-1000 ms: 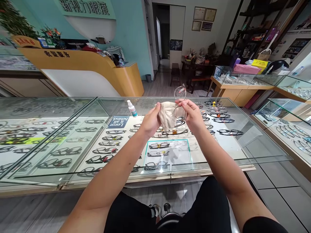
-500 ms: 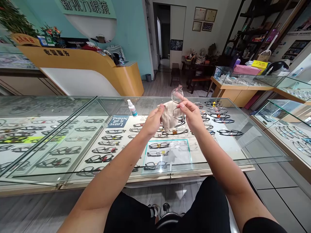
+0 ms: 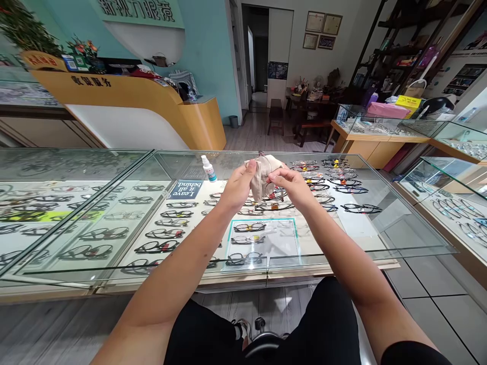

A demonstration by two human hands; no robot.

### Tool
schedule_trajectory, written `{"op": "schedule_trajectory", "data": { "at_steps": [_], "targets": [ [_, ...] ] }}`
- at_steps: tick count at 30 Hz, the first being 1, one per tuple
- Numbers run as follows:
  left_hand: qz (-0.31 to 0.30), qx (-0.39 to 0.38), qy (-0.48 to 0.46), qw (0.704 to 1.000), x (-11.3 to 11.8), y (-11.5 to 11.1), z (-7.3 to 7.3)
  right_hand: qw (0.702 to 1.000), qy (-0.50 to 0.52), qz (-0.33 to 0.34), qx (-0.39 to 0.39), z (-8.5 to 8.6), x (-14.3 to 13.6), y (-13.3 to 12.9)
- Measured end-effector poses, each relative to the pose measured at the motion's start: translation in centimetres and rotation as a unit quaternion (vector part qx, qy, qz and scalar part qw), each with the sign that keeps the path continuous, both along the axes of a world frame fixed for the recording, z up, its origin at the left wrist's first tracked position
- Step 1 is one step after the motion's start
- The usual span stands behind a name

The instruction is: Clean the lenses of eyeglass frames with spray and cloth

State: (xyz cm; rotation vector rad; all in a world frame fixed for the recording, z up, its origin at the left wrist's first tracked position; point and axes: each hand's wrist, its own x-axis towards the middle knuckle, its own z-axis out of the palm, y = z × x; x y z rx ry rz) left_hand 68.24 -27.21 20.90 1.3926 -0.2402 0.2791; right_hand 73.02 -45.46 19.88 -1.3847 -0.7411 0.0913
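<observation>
My left hand (image 3: 240,185) pinches a beige cleaning cloth (image 3: 258,186), its thumb pressed on the fabric. A pair of thin-rimmed eyeglasses (image 3: 267,163) is against the cloth, which covers much of the frame. With fingers closed, my right hand (image 3: 292,183) grips the eyeglasses from the right side. Both hands are above the glass display case (image 3: 213,252), close together. A white spray bottle (image 3: 209,169) with a blue label stands upright on the case to the left of my hands.
Rows of eyeglass frames (image 3: 156,247) lie inside the case under the glass. A dark blue sign (image 3: 185,189) is among them. More display cases stand at right, one bearing a pink box (image 3: 387,110). A yellow-and-white counter (image 3: 205,121) is beyond, at the left.
The eyeglasses have moved left and down against the cloth, which now covers much of them. My right hand has come closer to my left and lowered slightly.
</observation>
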Motion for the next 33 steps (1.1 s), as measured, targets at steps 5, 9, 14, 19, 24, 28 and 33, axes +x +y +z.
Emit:
{"op": "schedule_trajectory", "data": {
  "at_steps": [5,9,14,19,24,28,33],
  "targets": [
    [-0.030,0.009,-0.014,0.999,-0.2,0.2,0.4,0.998,0.058,0.017,0.002,-0.4,0.1,0.2],
    [-0.070,0.005,-0.024,0.997,-0.4,0.3,0.9,0.994,0.098,0.045,0.033,-0.2,-0.1,0.4],
    [-0.066,0.018,-0.013,0.998,-0.7,0.5,1.2,0.992,0.115,0.051,0.033,-0.1,0.0,0.4],
    [-0.024,0.019,-0.027,0.999,-1.0,-0.1,1.4,0.992,0.086,0.089,0.018,-0.5,0.3,0.3],
    [0.021,0.000,-0.049,0.999,-0.8,-0.8,1.0,0.993,0.059,0.105,-0.015,-0.4,-0.2,0.5],
    [0.110,0.014,-0.081,0.990,-0.4,-1.1,0.1,0.994,0.055,0.094,-0.022,-0.3,-0.9,1.1],
    [0.152,0.017,-0.085,0.985,-0.1,-1.0,-0.4,0.995,0.051,0.079,-0.016,-0.2,-1.1,1.7]
  ]
}}
